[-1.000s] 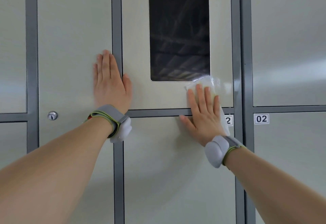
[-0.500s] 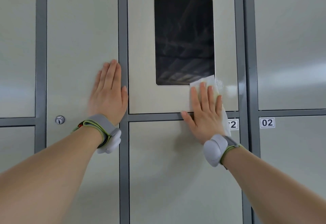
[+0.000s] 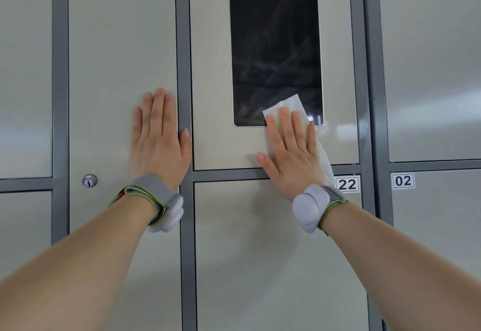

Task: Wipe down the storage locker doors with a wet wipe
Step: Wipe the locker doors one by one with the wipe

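Note:
A white wet wipe lies flat under my right hand, whose straight fingers press it against the beige control panel door. The wipe's top corner overlaps the lower right part of the black screen. My left hand rests flat with straight fingers on the tall locker door to the left, its thumb over the grey frame strip. Both wrists wear grey bands with white pods.
Below the panel is locker door 22, its label partly behind the wipe. Door 02 is at the right. A round key lock sits on the left door. Grey frame bars separate all doors.
My right hand has slid the wipe upward from below the screen onto the screen's lower right corner. The left hand has stayed flat on the left door.

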Demonstrator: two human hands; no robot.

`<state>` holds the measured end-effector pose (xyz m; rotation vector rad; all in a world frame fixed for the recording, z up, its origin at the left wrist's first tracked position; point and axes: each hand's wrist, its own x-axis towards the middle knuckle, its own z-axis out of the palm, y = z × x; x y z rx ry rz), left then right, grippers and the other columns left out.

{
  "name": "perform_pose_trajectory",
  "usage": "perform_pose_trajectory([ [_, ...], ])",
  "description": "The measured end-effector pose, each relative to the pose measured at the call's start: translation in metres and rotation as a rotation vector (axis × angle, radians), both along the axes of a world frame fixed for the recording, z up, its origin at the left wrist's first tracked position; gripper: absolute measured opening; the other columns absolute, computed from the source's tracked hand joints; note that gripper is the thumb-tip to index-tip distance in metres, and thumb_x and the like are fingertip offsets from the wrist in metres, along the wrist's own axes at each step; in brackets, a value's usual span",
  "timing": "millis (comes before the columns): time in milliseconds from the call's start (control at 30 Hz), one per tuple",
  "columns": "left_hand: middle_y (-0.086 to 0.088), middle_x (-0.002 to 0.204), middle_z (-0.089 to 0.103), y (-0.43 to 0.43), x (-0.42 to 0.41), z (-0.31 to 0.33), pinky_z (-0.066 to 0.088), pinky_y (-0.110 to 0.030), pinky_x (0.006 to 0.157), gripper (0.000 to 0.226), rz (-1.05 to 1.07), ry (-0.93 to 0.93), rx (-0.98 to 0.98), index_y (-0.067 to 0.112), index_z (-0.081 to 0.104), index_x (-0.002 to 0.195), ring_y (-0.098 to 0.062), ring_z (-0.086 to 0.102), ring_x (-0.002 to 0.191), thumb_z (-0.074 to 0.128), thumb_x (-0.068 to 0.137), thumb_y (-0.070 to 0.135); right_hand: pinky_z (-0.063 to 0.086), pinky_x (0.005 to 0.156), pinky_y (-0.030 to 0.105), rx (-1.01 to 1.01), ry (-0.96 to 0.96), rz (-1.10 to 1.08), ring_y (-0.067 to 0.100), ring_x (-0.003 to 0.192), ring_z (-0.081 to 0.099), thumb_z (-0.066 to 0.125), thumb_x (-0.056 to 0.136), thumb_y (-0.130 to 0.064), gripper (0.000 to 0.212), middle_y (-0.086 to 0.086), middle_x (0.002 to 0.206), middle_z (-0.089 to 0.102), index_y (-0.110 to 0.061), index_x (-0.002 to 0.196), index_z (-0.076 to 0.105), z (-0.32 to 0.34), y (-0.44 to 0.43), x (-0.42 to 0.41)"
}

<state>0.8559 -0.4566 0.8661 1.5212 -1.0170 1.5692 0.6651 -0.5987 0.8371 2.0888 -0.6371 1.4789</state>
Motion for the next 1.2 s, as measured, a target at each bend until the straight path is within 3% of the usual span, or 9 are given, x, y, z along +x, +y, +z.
perform_pose_trajectory([
  [167, -0.019, 0.154, 0.020, 0.001, -0.002, -0.001, 0.000, -0.041, 0.117, 0.064, 0.007, 0.048, -0.007, -0.006, 0.023, 0.145, -0.035, 0.015, 0.143, 0.027, 0.092, 0.030, 0.011, 0.113, 0.053, -0.079, 0.021, 0.038, 0.025, 0.143, 0.010, 0.006, 0.096, -0.060, 0.072, 0.010, 0.155, 0.021, -0.015, 0.147, 0.027, -0.014, 0.001, 0.004],
  [367, -0.019, 0.155, 0.017, 0.003, -0.002, 0.000, -0.008, -0.037, 0.116, 0.070, 0.004, 0.100, -0.037, -0.006, 0.019, 0.145, -0.035, 0.011, 0.144, 0.030, 0.090, 0.036, 0.007, 0.114, 0.053, -0.168, 0.201, 0.047, 0.027, 0.145, 0.008, 0.006, 0.096, -0.061, 0.069, 0.009, 0.157, 0.015, -0.019, 0.149, 0.016, -0.020, -0.004, 0.001],
  [600, -0.020, 0.154, 0.019, 0.002, 0.001, 0.000, -0.008, -0.033, 0.116, 0.073, -0.013, 0.107, -0.055, -0.006, 0.021, 0.145, -0.034, 0.013, 0.144, 0.030, 0.088, 0.038, 0.010, 0.115, 0.052, -0.146, 0.003, 0.065, 0.027, 0.143, 0.015, 0.006, 0.097, -0.058, 0.069, 0.010, 0.154, 0.024, -0.015, 0.147, 0.028, 0.016, 0.012, 0.026],
  [967, -0.022, 0.152, 0.024, 0.006, 0.004, 0.000, 0.007, -0.038, 0.117, 0.066, -0.115, 0.100, -0.025, -0.008, 0.025, 0.143, -0.035, 0.020, 0.142, 0.026, 0.089, 0.031, 0.009, 0.113, 0.053, -0.251, 0.257, 0.040, 0.026, 0.145, 0.008, 0.007, 0.096, -0.059, 0.067, 0.007, 0.156, 0.017, -0.020, 0.149, 0.017, -0.005, 0.012, 0.021],
  [1200, -0.020, 0.151, 0.029, 0.020, 0.018, -0.004, -0.001, -0.025, 0.117, 0.060, -0.088, 0.004, 0.051, -0.007, 0.030, 0.143, -0.032, 0.025, 0.140, 0.026, 0.090, 0.022, -0.001, 0.114, 0.051, -0.158, 0.148, 0.021, 0.027, 0.144, 0.002, 0.003, 0.095, -0.060, 0.071, 0.008, 0.158, 0.011, -0.018, 0.150, 0.015, 0.031, 0.027, 0.040],
])
